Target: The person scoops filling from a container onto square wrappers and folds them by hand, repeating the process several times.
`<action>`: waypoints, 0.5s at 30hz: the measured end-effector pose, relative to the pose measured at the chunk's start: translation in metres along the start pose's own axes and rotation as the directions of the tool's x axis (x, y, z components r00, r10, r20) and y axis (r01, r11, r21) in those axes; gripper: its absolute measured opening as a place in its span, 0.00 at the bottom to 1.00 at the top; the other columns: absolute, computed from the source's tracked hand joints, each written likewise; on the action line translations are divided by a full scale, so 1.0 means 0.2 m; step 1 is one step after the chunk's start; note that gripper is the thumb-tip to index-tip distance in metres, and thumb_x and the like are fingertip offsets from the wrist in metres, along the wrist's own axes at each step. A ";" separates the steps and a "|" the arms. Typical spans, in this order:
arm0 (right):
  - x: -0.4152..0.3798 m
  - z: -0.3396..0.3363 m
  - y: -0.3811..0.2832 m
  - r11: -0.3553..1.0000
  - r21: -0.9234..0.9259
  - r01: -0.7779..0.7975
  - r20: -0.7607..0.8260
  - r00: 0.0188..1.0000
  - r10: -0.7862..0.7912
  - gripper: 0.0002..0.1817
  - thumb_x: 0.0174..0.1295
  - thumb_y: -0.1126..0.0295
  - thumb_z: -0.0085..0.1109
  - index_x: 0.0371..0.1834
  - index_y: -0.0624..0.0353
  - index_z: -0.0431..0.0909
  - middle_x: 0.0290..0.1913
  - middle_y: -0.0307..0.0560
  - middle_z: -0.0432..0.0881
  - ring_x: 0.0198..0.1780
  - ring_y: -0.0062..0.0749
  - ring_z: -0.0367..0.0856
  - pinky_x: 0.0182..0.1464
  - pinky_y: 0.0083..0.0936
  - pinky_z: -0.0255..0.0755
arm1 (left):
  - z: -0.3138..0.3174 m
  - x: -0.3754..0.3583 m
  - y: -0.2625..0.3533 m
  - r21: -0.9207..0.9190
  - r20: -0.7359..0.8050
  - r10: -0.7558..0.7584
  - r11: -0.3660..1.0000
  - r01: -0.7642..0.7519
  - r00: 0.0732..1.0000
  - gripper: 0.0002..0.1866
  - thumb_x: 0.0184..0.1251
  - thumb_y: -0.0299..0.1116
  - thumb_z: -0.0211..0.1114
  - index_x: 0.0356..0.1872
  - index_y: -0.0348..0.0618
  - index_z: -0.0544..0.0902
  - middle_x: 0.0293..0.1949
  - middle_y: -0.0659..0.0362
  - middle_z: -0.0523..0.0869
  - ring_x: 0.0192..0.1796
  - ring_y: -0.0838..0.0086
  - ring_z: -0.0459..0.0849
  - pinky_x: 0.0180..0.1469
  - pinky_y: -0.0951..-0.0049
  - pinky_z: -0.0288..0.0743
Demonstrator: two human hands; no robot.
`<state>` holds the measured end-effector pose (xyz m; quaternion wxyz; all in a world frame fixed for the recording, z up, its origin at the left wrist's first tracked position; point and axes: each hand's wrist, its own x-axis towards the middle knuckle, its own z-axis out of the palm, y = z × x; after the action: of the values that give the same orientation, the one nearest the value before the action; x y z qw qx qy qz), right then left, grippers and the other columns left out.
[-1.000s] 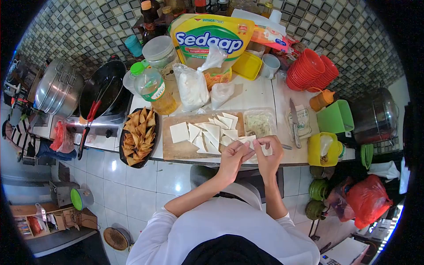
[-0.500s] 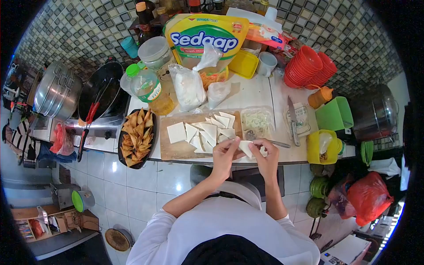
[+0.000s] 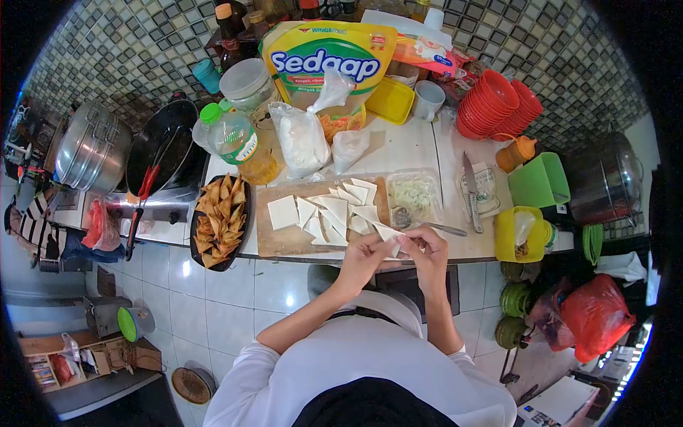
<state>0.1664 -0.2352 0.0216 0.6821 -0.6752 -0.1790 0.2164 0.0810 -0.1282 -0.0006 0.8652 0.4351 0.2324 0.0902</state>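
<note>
Between my left hand (image 3: pixel 364 262) and my right hand (image 3: pixel 428 257), a white folded pastry wrapper (image 3: pixel 385 231) is pinched in the fingertips, one pointed corner standing up. Both hands are at the counter's front edge, by the right end of a wooden cutting board (image 3: pixel 284 243). On the board lie several triangular wrapper pieces (image 3: pixel 334 211) and a square wrapper stack (image 3: pixel 283 212). Just behind my right hand, a clear plastic tray (image 3: pixel 435 206) holds a pale green-white filling (image 3: pixel 409 198), with a metal spoon (image 3: pixel 447 229) resting in it.
At left are a black plate (image 3: pixel 247 220) of browned triangular pastries (image 3: pixel 222 217) and a black pan (image 3: pixel 163 146) on the stove. A knife (image 3: pixel 472 191) lies on a cloth at right. An oil bottle (image 3: pixel 231 135), knotted bags (image 3: pixel 302 146) and red bowls (image 3: pixel 491 107) stand behind.
The wrapper has turned from a wider flap between the hands to a pointed fold directed up and left. My fingers have drawn closer together around it.
</note>
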 end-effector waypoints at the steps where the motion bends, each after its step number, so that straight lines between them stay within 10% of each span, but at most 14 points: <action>1: 0.00 0.00 0.00 1.000 0.000 0.001 0.003 1.000 -0.001 0.05 0.50 0.73 0.62 0.27 0.65 0.79 0.22 0.37 0.70 0.26 0.18 0.65 0.32 0.17 0.60 | 0.02 -0.02 0.01 0.004 0.061 -0.004 1.000 0.004 0.998 0.09 0.65 0.30 0.57 0.40 0.34 0.78 0.35 0.58 0.83 0.31 0.78 0.81 0.39 0.78 0.81; 6: 0.02 -0.01 0.00 0.992 -0.090 0.089 0.008 0.996 -0.088 0.05 0.49 0.73 0.63 0.26 0.65 0.79 0.22 0.37 0.69 0.27 0.19 0.64 0.32 0.18 0.56 | 0.03 -0.02 0.05 0.039 0.097 -0.015 0.999 0.011 0.995 0.08 0.65 0.27 0.56 0.38 0.32 0.78 0.34 0.53 0.83 0.41 0.68 0.84 0.42 0.73 0.82; 15: 0.03 -0.01 0.02 0.994 -0.076 0.072 0.049 0.996 -0.068 0.07 0.50 0.73 0.63 0.25 0.65 0.77 0.23 0.36 0.71 0.27 0.19 0.64 0.32 0.18 0.57 | 0.00 -0.03 0.02 0.024 0.096 0.130 0.991 -0.132 0.987 0.10 0.65 0.27 0.58 0.43 0.34 0.79 0.35 0.61 0.83 0.34 0.83 0.80 0.37 0.86 0.74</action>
<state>0.1716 -0.2336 0.0169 0.6581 -0.6893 -0.2267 0.2009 0.0756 -0.1280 0.0035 0.8607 0.4663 0.1636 0.1227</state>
